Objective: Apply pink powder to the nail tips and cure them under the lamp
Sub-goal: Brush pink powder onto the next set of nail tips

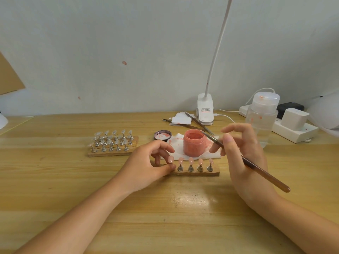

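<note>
A wooden table (pixel 165 208) fills the lower half of the view, its far edge against a pale wall. A white clip lamp (pixel 205 110) stands clamped at the back, its thin neck rising out of the top of the view; a label with red print sits on the clip, too small to read. To its right lie a white power strip (pixel 297 132) with a white adapter (pixel 294 119) plugged in, and just in front of them a clear plastic bottle (pixel 262 118) with a domed cap.

The left hand (pixel 146 167) rests on the left end of a wooden strip (pixel 198 173), thumb and fingers curled round the leftmost of five pink-coated nail tips (pixel 190 160) that stand in a row on small metal stands. The right hand (pixel 244 154) pinches a brown-handled brush (pixel 256 167), its bristle end pointing at the rim of the open jar of pink powder (pixel 194 143). The jar sits on a pink-stained white tissue (pixel 212 153) just behind the strip; faint red marks on the tissue are illegible. The jar's lid (pixel 162 135) lies upturned beside it.

Further left, a second wooden board (pixel 110 153) carries many clear, uncoated tips (pixel 112 140). Behind the jar lie white paper pieces (pixel 180 119) and two more brushes (pixel 199 123).
</note>
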A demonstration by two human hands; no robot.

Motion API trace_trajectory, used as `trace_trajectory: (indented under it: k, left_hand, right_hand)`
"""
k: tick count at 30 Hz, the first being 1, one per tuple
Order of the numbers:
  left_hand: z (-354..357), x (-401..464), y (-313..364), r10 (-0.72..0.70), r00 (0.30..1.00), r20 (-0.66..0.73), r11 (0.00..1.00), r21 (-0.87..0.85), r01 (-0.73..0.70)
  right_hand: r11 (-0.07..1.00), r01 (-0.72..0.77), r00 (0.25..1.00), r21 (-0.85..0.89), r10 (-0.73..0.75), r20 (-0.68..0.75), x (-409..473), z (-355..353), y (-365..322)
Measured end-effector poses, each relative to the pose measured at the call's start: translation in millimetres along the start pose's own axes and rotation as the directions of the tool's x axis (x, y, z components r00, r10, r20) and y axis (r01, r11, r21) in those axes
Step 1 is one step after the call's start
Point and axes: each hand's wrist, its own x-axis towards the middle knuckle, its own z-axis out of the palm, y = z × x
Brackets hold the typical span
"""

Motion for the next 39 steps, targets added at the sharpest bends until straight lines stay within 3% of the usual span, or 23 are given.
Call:
trace_trajectory:
  k: [2,4,7,10,13,21,27,31,39]
  left_hand:
    - [0,0,0,0.006,1.000,0.003,1.000,0.010,-0.006]
    - [0,-1,1,0.011,1.000,0.003,0.999,0.042,-0.011]
    - [0,-2,1,-0.006,1.000,0.013,0.997,0.078,0.005]
    - [1,-3,0,0.000,0.999,0.044,0.997,0.081,-0.003]
    - [1,-4,0,-0.010,0.998,0.057,0.997,0.079,0.005]
    - [1,-3,1,-0.007,0.998,0.059,0.995,0.103,0.001]
    - [1,-4,1,-0.007,0.999,-0.040,0.995,0.098,0.011]
    - [1,-5,4,0.010,0.993,-0.117,0.995,0.097,0.001]
    - [5,-6,9,0.059,0.988,-0.140,0.994,0.094,-0.046]
  right_hand:
    - [0.994,0.028,0.999,-0.107,-0.030,-0.021,4,-6,2]
    - [0.936,0.137,0.990,-0.324,-0.138,0.019,10,-15,4]
    - [0.714,0.330,0.944,-0.618,-0.229,0.238,16,-26,8]
    - [0.595,0.363,0.923,-0.717,-0.123,0.365,17,-29,11]
    - [0.555,0.342,0.902,-0.759,0.033,0.431,16,-26,13]
    - [0.581,0.361,0.864,-0.730,0.086,0.496,16,-26,19]
    - [0.654,0.381,0.897,-0.654,-0.090,0.433,17,-31,9]
    - [0.719,0.370,0.840,-0.588,0.013,0.543,18,-35,10]
    - [0.845,0.251,0.799,-0.472,0.094,0.593,32,-45,14]
